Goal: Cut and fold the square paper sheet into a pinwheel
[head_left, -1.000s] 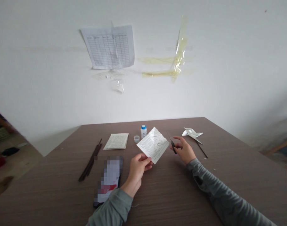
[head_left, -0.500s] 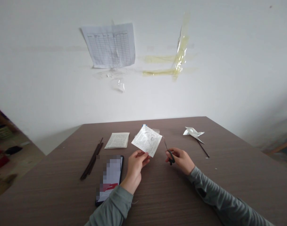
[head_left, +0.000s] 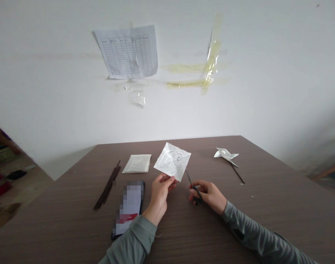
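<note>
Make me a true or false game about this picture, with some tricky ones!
1. The left hand pinches a white printed paper sheet. True.
2. The right hand holds a wooden ruler. False: it holds small metal scissors with black handles.
3. A black phone with a blurred screen lies on the brown wood-grain table. True.
4. Crumpled silver foil is stuck to the wall. False: the crumpled silver foil lies on the table, towards the right.
5. A white paper chart with ruled columns hangs on the white wall. True.
</note>
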Available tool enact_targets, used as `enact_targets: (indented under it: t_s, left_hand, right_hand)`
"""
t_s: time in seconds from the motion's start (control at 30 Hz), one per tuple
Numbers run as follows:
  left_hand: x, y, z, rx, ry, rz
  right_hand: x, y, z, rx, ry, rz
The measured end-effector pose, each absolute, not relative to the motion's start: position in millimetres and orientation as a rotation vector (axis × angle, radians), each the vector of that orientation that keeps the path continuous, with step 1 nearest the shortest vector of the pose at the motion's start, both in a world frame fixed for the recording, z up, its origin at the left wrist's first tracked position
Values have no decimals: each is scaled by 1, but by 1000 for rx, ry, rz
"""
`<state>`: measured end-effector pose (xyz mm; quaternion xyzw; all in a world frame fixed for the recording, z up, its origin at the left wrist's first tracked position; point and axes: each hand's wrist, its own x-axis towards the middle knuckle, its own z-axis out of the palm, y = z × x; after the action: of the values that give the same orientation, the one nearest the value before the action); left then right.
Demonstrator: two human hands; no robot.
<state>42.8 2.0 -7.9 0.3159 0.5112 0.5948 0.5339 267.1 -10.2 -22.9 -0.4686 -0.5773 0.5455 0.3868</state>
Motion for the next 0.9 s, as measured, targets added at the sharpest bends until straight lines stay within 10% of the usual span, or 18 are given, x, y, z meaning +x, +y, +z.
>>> enact_targets:
  t_s: [0.9]
  left_hand:
    - [36,7,-6,716,1182,1486]
  right_hand:
    - [258,-18,-18,-1085,-1524,1607]
